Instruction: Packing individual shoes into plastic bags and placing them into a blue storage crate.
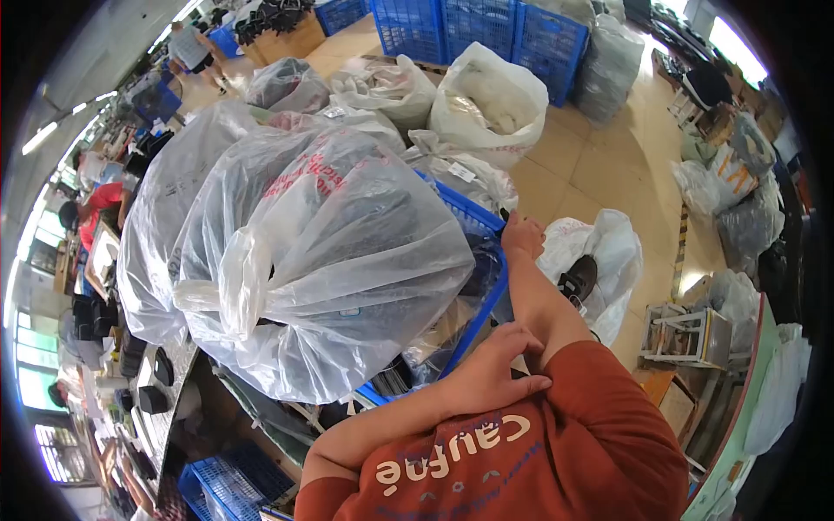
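Observation:
My right hand [523,236] reaches forward with its fingers curled, beside the far right corner of a blue plastic crate [492,300]. A small black thing [504,214] shows at its fingertips; its kind is too small to tell. My left hand [499,373] lies across my body against the inside of my right arm near the elbow, thumb and fingers apart, holding nothing. A large, clear plastic bag [347,234], knotted at its gathered neck and full of dark contents, covers most of the crate. Packed items show inside the crate along its near right side.
Several filled bags, including a white sack [491,100], stand beyond the crate. Blue crates [482,39] are stacked behind them. To my right, a dark shoe [580,276] lies on a white plastic bag [612,278]. A workbench [174,391] and people are at left; a person [193,50] stands far off.

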{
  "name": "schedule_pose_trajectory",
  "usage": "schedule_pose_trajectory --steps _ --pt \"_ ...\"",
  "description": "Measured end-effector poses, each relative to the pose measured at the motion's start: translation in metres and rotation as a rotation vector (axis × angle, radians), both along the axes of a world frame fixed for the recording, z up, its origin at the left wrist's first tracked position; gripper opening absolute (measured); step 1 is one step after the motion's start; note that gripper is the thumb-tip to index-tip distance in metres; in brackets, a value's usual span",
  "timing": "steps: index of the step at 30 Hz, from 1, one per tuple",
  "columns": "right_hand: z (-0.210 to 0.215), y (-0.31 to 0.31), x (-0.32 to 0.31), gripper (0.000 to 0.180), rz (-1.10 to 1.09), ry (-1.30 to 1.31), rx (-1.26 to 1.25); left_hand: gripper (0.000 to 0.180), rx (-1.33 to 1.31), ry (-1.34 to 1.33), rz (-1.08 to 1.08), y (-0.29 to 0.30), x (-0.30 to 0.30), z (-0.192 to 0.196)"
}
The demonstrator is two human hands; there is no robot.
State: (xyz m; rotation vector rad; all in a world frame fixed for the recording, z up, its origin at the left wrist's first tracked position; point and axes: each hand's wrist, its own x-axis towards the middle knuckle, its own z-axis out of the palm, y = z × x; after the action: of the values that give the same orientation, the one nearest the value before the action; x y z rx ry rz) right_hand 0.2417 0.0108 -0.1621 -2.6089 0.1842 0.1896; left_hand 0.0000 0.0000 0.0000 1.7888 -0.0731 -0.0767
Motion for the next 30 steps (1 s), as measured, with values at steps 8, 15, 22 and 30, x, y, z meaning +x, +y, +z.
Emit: schedule_pose_trajectory --steps 8,15,22,30 --pt "-0.006 0.002 0.003 0.057 0.017 -0.019 0.002 0.042 0.082 -0.207 0.11 0.0 0.011 -0.006" --pt "0.001 -0.002 -0.003 0.056 0.039 -0.005 0.031 0.048 -0.039 0.059 -0.046 -0.004 0.011 -0.002" --pt "-0.009 -0.008 0.003 0.055 0.085 -0.082 0.093 0.034 -0.021 -0.182 0.012 -0.009 0.014 -0.003" --pt "-0.015 -0.007 0.011 0.051 0.127 -0.045 0.052 0.027 0.871 -0.358 0.426 0.051 -0.073 -0.039"
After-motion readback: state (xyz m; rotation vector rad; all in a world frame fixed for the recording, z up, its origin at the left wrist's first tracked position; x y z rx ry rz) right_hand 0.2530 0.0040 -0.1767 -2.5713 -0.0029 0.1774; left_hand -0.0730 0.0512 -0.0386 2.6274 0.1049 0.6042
